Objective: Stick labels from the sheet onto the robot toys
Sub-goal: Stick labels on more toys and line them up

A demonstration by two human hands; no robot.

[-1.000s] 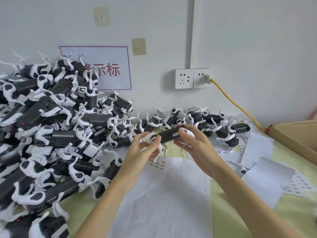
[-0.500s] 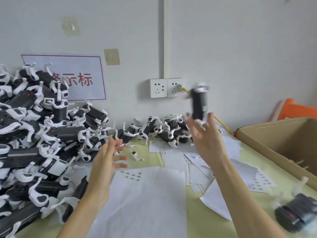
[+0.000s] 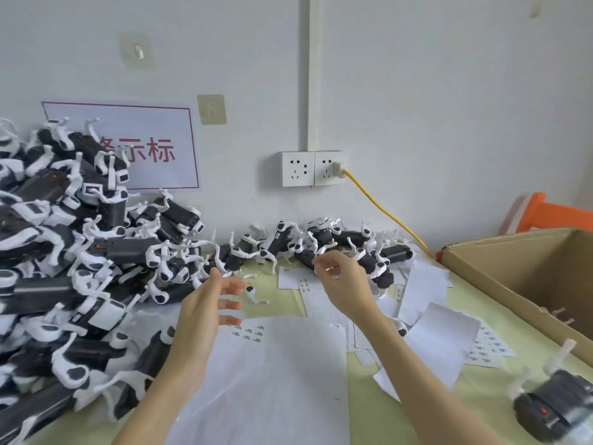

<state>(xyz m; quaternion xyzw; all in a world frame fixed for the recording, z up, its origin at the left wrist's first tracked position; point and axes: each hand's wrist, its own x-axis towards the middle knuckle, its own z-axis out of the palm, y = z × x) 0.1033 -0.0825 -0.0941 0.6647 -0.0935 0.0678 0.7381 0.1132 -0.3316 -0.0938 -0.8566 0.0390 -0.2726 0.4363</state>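
Observation:
My left hand hovers open, fingers spread, over the near white label sheet, which bears a few small printed labels. My right hand is raised above the paper, fingers loosely curled and holding nothing. A big heap of black-and-white robot toys fills the left side. A lower row of robot toys lies along the wall behind my hands. One blurred robot toy lies at the bottom right.
An open cardboard box stands at the right. Loose white sheets and another label sheet are scattered on the green table. A yellow cable runs from the wall socket down behind the box.
The toy my two hands held a second ago went up with my right hand and has left it; it is out of view. My right hand has come down empty. The view turned right.

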